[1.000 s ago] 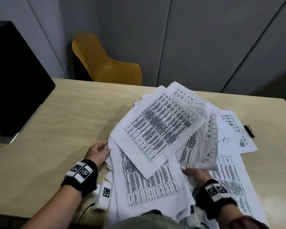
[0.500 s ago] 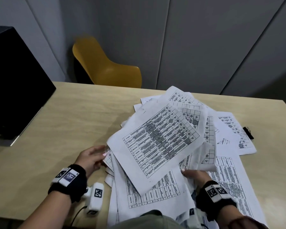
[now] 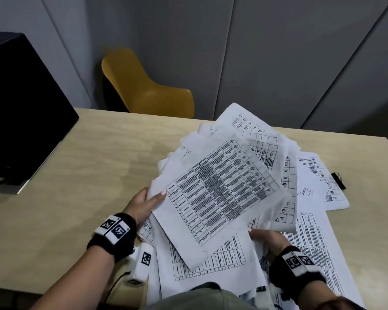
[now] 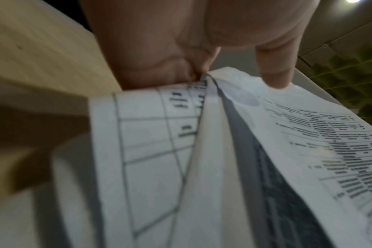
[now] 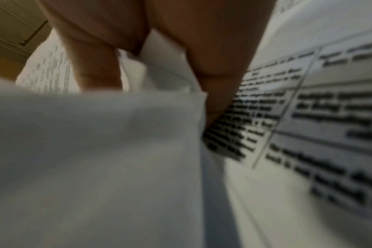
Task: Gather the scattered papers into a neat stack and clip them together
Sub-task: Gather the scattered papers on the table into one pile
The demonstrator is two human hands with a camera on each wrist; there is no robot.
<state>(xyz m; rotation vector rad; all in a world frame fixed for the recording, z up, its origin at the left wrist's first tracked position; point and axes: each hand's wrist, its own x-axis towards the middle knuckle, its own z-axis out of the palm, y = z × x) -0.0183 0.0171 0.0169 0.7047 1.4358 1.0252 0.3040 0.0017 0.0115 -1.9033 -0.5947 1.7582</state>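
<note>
A loose bundle of printed papers (image 3: pixel 222 193) is raised at a slant over the wooden table (image 3: pixel 87 175). My left hand (image 3: pixel 143 204) grips its left edge, thumb on top; in the left wrist view the thumb (image 4: pixel 274 70) presses the sheets (image 4: pixel 234 134). My right hand (image 3: pixel 267 239) holds the bundle's lower right edge, fingers under the paper (image 5: pixel 96 142). More sheets (image 3: pixel 311 242) lie flat on the table beneath and to the right. A black binder clip (image 3: pixel 338 180) lies at the right, touching the edge of one sheet.
A dark monitor (image 3: pixel 20 113) stands at the table's left. A yellow chair (image 3: pixel 148 90) is behind the far edge, before a grey wall. The table's left half is bare wood.
The bundle has risen and tilted up off the table. My left hand moved from beside the pile onto its left edge and took hold. The right hand kept its hold.
</note>
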